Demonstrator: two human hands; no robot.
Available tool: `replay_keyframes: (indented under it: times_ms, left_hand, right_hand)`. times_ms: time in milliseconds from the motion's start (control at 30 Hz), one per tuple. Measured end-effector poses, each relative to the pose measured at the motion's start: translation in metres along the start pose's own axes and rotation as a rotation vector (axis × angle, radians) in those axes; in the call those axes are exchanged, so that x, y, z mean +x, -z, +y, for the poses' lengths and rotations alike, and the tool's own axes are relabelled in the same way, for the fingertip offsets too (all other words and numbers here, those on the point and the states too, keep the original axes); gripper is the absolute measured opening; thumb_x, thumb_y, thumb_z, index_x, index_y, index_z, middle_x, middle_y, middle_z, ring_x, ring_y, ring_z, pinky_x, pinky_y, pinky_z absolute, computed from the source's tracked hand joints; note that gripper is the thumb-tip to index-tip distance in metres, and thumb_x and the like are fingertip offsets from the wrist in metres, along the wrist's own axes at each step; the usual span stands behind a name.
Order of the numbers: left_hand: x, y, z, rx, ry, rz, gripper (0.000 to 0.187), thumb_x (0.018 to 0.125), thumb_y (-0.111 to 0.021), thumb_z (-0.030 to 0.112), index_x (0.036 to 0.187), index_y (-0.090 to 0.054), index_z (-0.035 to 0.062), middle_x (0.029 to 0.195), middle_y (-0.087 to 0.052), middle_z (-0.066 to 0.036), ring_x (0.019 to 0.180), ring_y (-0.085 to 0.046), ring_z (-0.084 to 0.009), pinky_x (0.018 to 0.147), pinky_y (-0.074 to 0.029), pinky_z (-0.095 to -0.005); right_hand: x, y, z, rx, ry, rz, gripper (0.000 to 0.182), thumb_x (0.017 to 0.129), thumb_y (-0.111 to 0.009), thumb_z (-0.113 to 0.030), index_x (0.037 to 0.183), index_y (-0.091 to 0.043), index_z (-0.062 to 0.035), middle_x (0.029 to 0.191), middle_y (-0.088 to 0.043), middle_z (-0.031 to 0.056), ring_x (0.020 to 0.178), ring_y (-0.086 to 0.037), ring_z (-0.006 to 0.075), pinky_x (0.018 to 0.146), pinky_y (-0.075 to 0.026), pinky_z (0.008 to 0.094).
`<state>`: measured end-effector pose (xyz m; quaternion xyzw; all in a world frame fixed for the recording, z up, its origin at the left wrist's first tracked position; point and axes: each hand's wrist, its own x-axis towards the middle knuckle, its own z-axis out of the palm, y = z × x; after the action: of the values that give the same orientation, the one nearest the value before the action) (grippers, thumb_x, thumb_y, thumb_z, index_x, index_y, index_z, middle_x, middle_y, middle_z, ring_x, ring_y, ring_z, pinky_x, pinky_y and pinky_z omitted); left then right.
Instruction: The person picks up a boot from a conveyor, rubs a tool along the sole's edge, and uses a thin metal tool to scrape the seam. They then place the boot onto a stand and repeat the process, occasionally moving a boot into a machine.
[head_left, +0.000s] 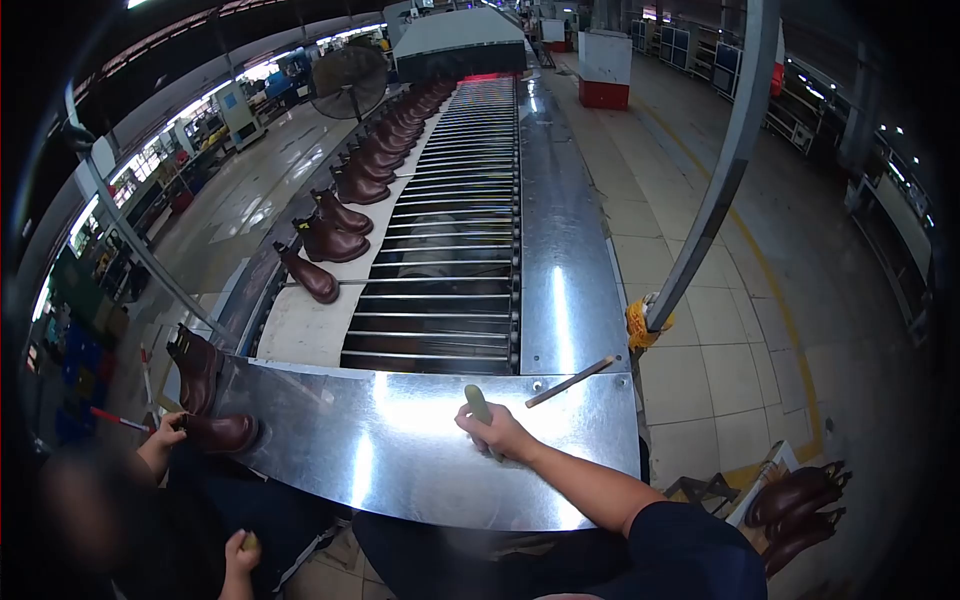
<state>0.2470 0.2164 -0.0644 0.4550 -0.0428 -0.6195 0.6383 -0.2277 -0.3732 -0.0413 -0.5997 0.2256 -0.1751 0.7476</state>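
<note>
My right hand [492, 433] is closed around a short green stick-like object [476, 402], above the shiny metal table [420, 490]. The green object's upper end sticks out over my fingers, and its lower part is hidden by them. A thin brown rod [570, 382] lies on the table just right of my hand, near the back edge. My left hand cannot be seen.
Brown boots [334, 241] line the white strip left of a roller conveyor [440, 300]. At lower left, a co-worker's hand [167, 433] touches a boot [222, 433]; the other [240, 550] holds something greenish. A metal post [715, 190] stands right. More boots [795, 500] sit lower right.
</note>
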Motion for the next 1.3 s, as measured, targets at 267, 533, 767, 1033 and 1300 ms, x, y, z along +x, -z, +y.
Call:
replay_keyframes:
  times_ms: [267, 533, 767, 1033, 1300]
  left_hand:
    - [-0.037, 0.015, 0.023, -0.068, -0.411, 0.552, 0.045, 0.107, -0.048, 0.04, 0.079, -0.065, 0.0085, 0.059, -0.055, -0.005, 0.046, -0.054, -0.0194, 0.042, -0.042, -0.0293]
    - [0.017, 0.001, 0.046, 0.026, -0.514, 0.572, 0.043, 0.108, -0.048, 0.038, 0.082, -0.065, 0.0087, 0.062, -0.055, -0.004, 0.049, -0.055, -0.0187, 0.044, -0.043, -0.029]
    - [0.048, -0.004, 0.044, 0.021, -0.515, 0.545, 0.04, 0.109, -0.047, 0.037, 0.085, -0.065, 0.0089, 0.065, -0.055, -0.004, 0.051, -0.055, -0.0181, 0.047, -0.044, -0.0288]
    - [0.067, -0.004, 0.034, 0.011, -0.501, 0.513, 0.038, 0.11, -0.047, 0.035, 0.089, -0.064, 0.0091, 0.067, -0.055, -0.003, 0.054, -0.056, -0.0173, 0.049, -0.045, -0.0286]
    - [0.07, -0.006, 0.028, -0.009, -0.459, 0.47, 0.035, 0.111, -0.046, 0.034, 0.093, -0.064, 0.0093, 0.07, -0.055, -0.002, 0.057, -0.057, -0.0166, 0.051, -0.047, -0.0284]
  right_hand:
    - [-0.004, -0.002, -0.005, 0.034, -0.017, 0.014, 0.034, 0.101, -0.069, -0.038, 0.108, -0.065, -0.0053, 0.065, -0.054, -0.0015, 0.056, -0.053, 0.0101, 0.056, -0.044, 0.0277]
    - [0.0, -0.001, -0.005, 0.024, -0.03, 0.012, 0.032, 0.1, -0.069, -0.034, 0.109, -0.067, -0.0036, 0.067, -0.057, -0.0008, 0.058, -0.055, 0.0097, 0.057, -0.045, 0.0269]
    - [-0.002, 0.0, -0.009, 0.023, -0.036, 0.015, 0.033, 0.1, -0.069, -0.035, 0.11, -0.067, -0.0033, 0.066, -0.057, -0.001, 0.057, -0.055, 0.0102, 0.058, -0.046, 0.0272]
    - [-0.001, 0.003, -0.003, -0.004, -0.016, 0.006, 0.038, 0.101, -0.068, -0.044, 0.111, -0.063, -0.0071, 0.063, -0.051, -0.0028, 0.055, -0.051, 0.0097, 0.057, -0.043, 0.0278]
    - [0.0, 0.004, -0.007, 0.014, -0.019, 0.008, 0.034, 0.101, -0.069, -0.037, 0.111, -0.067, -0.0042, 0.065, -0.055, -0.0015, 0.057, -0.054, 0.0102, 0.058, -0.044, 0.0271]
